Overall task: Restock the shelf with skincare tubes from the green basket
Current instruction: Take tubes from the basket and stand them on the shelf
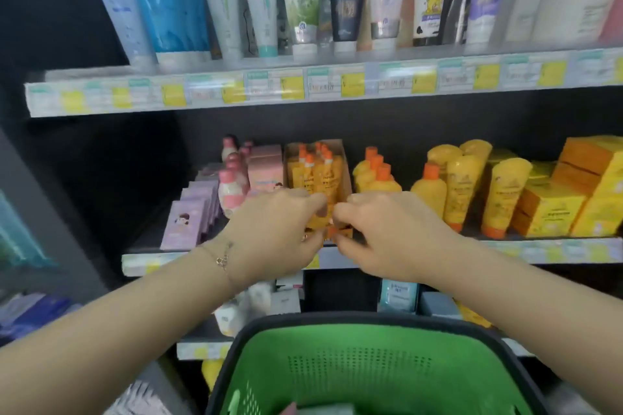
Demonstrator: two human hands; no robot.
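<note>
Pinching yellow skincare tube (315,224) between curled fingers of left hand (279,229) and right hand (387,236), just in front of cardboard tray (344,158) of matching tubes, with green basket (337,344) well below tray.

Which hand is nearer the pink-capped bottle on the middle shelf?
Left. The left hand is just right of the pink-capped bottle, almost against it; the right hand is farther right, past the orange-capped tubes both hands grip.

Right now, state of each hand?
Left hand: grips a yellow tube at the shelf front.
Right hand: pinches the yellow tube near its orange end; the exact hold is blurred.
</note>
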